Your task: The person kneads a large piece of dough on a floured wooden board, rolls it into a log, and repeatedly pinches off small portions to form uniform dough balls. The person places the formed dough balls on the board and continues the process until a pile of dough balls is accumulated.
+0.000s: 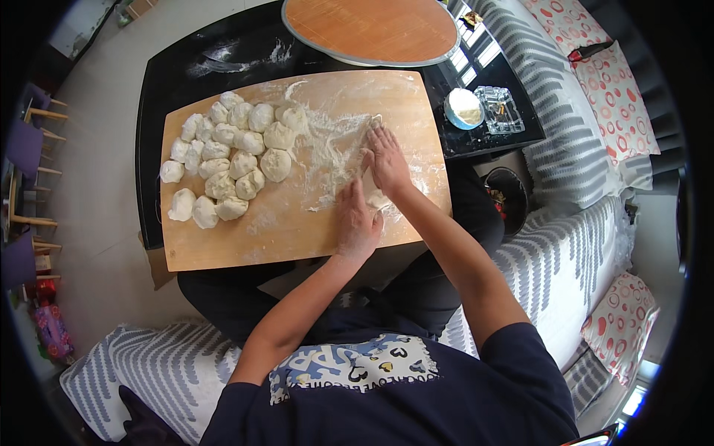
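A pale strip of dough [369,181] lies on the right half of a floured wooden board [312,245]. My right hand [387,161] rests flat over its upper part, fingers stretched away from me and covering much of it. Beside the strip's lower left side is my left hand [358,226], fingers extended; whether it touches the dough I cannot tell. A small dough end [376,119] shows beyond my right fingertips. Several rounded dough pieces [244,165] sit clustered on the board's left half, dusted with flour. Loose flour [329,139] is spread between them and my hands.
The board stands on a black table [173,89], its near edge over my legs. Behind is a round brown tray [374,30]. At right are a bowl of white powder [464,108] and a glass ashtray [500,110]. A dark bin [510,195] stands by the covered sofa [563,245].
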The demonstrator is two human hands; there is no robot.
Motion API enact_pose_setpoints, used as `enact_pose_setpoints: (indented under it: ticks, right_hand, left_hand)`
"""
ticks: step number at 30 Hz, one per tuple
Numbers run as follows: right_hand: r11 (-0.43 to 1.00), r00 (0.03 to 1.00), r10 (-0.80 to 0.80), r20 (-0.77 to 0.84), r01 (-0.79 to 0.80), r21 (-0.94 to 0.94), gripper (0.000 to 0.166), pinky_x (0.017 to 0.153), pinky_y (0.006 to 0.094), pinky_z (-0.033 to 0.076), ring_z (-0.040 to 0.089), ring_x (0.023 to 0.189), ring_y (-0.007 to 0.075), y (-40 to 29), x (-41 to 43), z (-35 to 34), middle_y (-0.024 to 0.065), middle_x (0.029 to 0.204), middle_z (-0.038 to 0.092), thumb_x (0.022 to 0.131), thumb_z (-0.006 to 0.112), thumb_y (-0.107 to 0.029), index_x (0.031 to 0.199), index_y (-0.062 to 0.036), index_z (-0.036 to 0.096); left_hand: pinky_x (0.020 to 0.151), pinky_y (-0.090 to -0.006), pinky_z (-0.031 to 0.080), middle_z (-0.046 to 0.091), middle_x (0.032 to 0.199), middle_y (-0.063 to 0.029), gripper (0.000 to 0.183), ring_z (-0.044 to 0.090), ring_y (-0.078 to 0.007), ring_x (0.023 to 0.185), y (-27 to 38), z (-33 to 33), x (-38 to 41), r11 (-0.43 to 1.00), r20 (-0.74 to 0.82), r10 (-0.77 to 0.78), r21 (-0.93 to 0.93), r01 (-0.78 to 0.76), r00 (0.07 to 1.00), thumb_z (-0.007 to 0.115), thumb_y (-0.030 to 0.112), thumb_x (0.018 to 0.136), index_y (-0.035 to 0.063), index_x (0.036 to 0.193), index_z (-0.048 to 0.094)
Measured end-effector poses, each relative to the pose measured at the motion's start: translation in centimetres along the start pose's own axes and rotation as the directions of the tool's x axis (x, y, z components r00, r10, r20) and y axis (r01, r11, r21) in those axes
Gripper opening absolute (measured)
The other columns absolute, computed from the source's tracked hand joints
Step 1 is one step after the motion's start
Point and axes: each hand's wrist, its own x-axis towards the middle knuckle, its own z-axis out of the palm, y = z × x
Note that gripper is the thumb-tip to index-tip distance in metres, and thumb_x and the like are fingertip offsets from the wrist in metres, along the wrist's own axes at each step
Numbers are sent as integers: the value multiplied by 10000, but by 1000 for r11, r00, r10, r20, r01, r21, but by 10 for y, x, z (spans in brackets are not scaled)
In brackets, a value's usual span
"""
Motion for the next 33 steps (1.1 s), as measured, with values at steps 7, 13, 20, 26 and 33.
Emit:
enact_pose_setpoints:
  ticks: [7,13,20,26,33]
  right_hand:
    - [919,978,177,107,-204,338,556,1161,426,149,256,1395,364,-4,0,9,228,1477,321,973,408,-349,1381,28,390]
    - [1000,1000,-19,-14,19,2,495,1143,426,206,307,1361,387,-13,4,-6,254,1439,364,960,449,-264,1344,47,422]
    - [985,1000,26,-4,-25,169,505,1153,448,146,248,1395,366,-1,-10,11,218,1471,334,990,376,-334,1380,-14,413]
    - [977,989,113,96,-128,170,540,1163,429,114,219,1412,339,-24,-13,3,193,1500,297,997,323,-389,1379,-22,428]
    - [978,991,113,66,-123,170,521,1160,431,131,242,1402,340,-19,-16,7,199,1478,334,988,362,-378,1340,-11,473]
  left_hand:
    - [1120,-484,240,412,1349,-276,753,386,-416,1264,-19,21,23,996,-27,63,62,-61,998,623,22,752,-74,1402,254]
    - [1133,-476,209,412,1361,-255,801,363,-412,1285,-11,6,5,997,71,36,69,-40,997,667,67,754,-84,1405,225]
    - [1131,-478,203,407,1380,-230,790,357,-345,1312,-22,18,15,985,37,67,157,-72,997,676,84,757,-69,1400,244]
    - [1121,-485,216,424,1359,-221,749,371,-344,1294,-19,9,14,993,41,46,104,-50,998,671,62,737,-53,1377,299]
    - [1110,-486,233,422,1351,-219,780,372,-367,1281,-22,14,12,997,3,45,68,-45,999,695,69,722,-33,1385,297]
